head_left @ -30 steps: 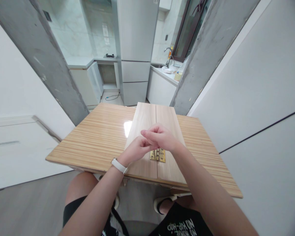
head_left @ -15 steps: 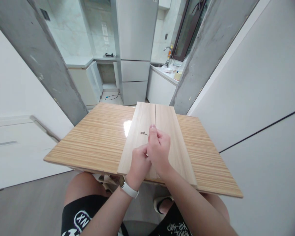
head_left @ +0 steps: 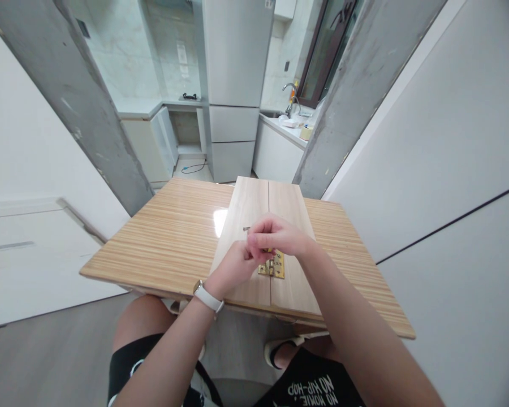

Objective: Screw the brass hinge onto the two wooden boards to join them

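Note:
Two pale wooden boards, a left board [head_left: 248, 198] and a right board [head_left: 300, 277], lie side by side with a narrow seam between them. A brass hinge [head_left: 279, 265] rests across the seam near the front, partly covered by my hands. My left hand [head_left: 237, 264] is closed just left of the hinge. Above it my right hand [head_left: 277, 233] bends over with fingers pinched, the two hands touching. Whatever is between the fingers is hidden. Small screws [head_left: 246, 228] lie on the left board, mostly behind my right hand.
The boards rest on a striped wooden table [head_left: 169, 226] in front of my knees. Beyond it stand a grey fridge [head_left: 233, 124] and a counter with a sink tap [head_left: 289, 93]. White panels [head_left: 458, 141] flank the table.
My right hand has turned from upright to bent over my left hand, its wrist swinging out to the right. The brass hinge, hidden before, now shows beneath the hands.

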`<state>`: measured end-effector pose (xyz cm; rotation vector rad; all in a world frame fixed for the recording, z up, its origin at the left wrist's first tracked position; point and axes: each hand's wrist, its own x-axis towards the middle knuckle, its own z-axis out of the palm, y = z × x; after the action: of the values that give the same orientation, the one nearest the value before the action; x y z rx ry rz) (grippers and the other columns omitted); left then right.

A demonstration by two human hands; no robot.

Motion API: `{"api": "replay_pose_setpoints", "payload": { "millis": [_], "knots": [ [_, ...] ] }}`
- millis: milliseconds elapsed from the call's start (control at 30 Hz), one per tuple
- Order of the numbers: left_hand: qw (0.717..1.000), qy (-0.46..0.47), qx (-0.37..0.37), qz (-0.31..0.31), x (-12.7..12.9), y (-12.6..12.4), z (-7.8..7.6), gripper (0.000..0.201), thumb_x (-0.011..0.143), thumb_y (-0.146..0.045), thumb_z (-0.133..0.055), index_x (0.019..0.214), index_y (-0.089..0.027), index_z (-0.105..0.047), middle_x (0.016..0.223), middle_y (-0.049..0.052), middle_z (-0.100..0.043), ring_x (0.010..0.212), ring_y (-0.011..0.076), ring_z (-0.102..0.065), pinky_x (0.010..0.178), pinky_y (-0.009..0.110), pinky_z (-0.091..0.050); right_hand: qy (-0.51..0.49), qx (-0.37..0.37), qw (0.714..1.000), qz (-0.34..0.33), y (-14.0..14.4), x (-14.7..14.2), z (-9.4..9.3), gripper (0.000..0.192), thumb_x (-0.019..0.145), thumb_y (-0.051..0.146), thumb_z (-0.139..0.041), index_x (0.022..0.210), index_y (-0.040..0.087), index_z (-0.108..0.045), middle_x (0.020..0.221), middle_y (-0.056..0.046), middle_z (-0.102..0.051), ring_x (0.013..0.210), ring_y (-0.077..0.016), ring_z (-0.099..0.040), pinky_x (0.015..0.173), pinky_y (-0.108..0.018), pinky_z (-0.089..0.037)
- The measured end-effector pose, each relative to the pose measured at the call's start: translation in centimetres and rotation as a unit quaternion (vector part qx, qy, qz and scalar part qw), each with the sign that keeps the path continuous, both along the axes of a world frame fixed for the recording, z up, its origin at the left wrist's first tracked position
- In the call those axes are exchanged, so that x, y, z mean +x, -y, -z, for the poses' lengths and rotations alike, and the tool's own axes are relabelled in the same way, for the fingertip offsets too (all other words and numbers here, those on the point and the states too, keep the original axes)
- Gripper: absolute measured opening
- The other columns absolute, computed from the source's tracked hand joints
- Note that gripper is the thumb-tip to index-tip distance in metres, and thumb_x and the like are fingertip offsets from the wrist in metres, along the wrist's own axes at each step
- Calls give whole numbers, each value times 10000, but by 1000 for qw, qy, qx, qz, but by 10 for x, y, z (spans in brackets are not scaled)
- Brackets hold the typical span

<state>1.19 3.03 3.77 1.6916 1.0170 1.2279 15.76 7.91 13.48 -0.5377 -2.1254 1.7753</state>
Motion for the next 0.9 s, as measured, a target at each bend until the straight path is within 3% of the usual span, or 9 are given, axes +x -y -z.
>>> {"api": "replay_pose_setpoints", "payload": {
  "millis": [133, 300, 433, 567, 733, 800, 900],
  "knots": [
    [997, 4, -15, 78, -8, -5, 2, 188, 969, -277, -675, 964, -125, -786, 1025, 108, -809, 982, 250, -748, 821, 324, -607, 3, 16, 999, 27, 2, -6, 4, 530, 920, 567, -706, 593, 153, -665, 462, 41, -507, 427, -66, -378, 421, -223, -235],
    [995, 26, -56, 84, -5, -6, 10, 245, 973, -310, -678, 914, -96, -780, 907, 112, -809, 868, 243, -758, 727, 300, -575, -9, 50, 990, 130, 8, -14, 9, 715, 930, 686, -621, 442, 206, -414, 403, 62, -350, 407, -60, -277, 429, -263, -183],
    [990, 71, -80, 90, -3, -3, 7, 206, 908, -299, -763, 952, -97, -773, 953, 123, -816, 917, 257, -768, 799, 318, -597, -33, 47, 972, 226, 15, -17, 17, 718, 933, 708, -588, 447, 224, -380, 401, 66, -306, 410, -68, -263, 446, -290, -186],
    [991, 85, -69, 73, -4, 1, 2, 175, 902, -246, -740, 1006, -110, -773, 1003, 113, -813, 934, 238, -762, 853, 320, -604, -59, 82, 925, 366, 25, -23, 24, 682, 970, 631, -581, 469, 224, -360, 440, 62, -285, 446, -79, -268, 472, -307, -180],
    [996, 77, -43, 13, 3, 13, 2, 195, 816, -89, -663, 970, -113, -780, 941, 68, -801, 846, 191, -722, 804, 272, -581, -86, 140, 818, 552, 44, -41, 37, 625, 1046, 574, -484, 545, 232, -336, 509, 46, -300, 497, -104, -295, 492, -319, -191],
    [997, 67, -30, -30, 7, 19, 5, 193, 790, -60, -629, 903, -111, -776, 859, 51, -787, 785, 175, -686, 735, 247, -553, -87, 155, 785, 594, 51, -49, 43, 615, 1063, 576, -443, 565, 238, -319, 521, 40, -313, 505, -112, -304, 496, -321, -196],
    [996, 52, -22, -65, 9, 26, 12, 165, 811, -76, -601, 830, -111, -761, 780, 40, -761, 735, 165, -641, 649, 228, -495, -90, 162, 774, 606, 58, -57, 48, 603, 1071, 569, -424, 575, 240, -327, 528, 37, -320, 510, -117, -311, 500, -320, -204]
  ]
}}
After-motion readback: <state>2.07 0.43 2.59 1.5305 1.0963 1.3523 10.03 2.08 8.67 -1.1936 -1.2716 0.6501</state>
